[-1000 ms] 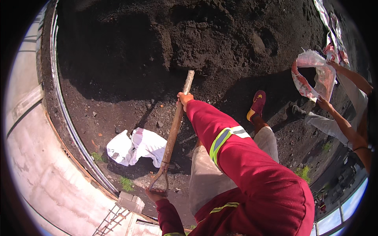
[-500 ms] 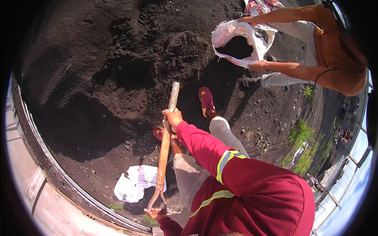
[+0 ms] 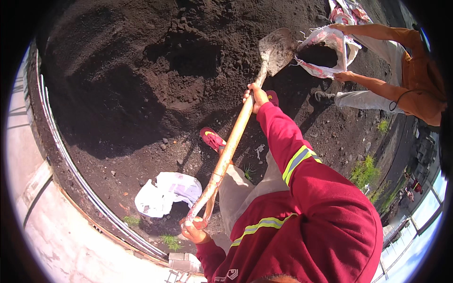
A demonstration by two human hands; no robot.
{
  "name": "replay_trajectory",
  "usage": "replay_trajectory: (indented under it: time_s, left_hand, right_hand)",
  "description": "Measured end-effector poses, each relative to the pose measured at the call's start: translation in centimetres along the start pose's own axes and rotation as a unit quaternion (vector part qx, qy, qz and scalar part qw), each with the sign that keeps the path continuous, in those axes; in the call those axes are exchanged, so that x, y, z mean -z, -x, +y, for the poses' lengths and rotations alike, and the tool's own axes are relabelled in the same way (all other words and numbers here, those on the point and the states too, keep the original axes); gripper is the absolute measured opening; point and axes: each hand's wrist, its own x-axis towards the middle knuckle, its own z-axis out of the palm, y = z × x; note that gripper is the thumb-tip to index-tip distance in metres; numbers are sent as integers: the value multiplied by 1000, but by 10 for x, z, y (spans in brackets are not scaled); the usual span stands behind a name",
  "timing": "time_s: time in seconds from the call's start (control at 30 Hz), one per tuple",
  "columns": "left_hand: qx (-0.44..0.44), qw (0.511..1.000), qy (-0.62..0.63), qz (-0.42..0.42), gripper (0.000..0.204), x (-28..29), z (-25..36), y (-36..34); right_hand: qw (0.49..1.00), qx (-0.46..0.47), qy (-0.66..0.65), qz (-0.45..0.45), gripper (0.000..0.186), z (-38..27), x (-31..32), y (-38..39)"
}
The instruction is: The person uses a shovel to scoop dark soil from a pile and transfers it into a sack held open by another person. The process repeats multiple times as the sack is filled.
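My right hand (image 3: 256,97) is wrapped round the upper shaft of the shovel (image 3: 231,146), and my left hand (image 3: 194,231) is closed on the forked grip at its near end, so the tool slants from low left up to the right. Its dirt-smeared blade (image 3: 279,49) comes right up beside the frayed rim of the open sack (image 3: 332,37), which a co-worker (image 3: 424,80) spreads with both hands; whether metal meets cloth, I can't tell. Left of the blade rises the dark soil heap (image 3: 113,47), hollowed in places. My red shoe (image 3: 212,138) sits just left of the shaft. Lower down, a crumpled white bag (image 3: 163,191) lies close beside the handle. Beyond it a strip of pebbly ground runs out to the metal rails (image 3: 66,146) and pale concrete (image 3: 52,221), well apart from my hands.
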Motion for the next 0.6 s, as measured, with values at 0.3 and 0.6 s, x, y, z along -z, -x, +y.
replay_trajectory:
  time_s: [0.3, 0.6]
  left_hand:
    - [329, 839, 93, 424, 55, 251, -109, 67]
    - [413, 841, 218, 272, 54, 73, -233, -18]
  right_hand:
    - [888, -333, 311, 67, 27, 520, -21, 116]
    - [931, -58, 355, 66, 19, 326, -41, -117]
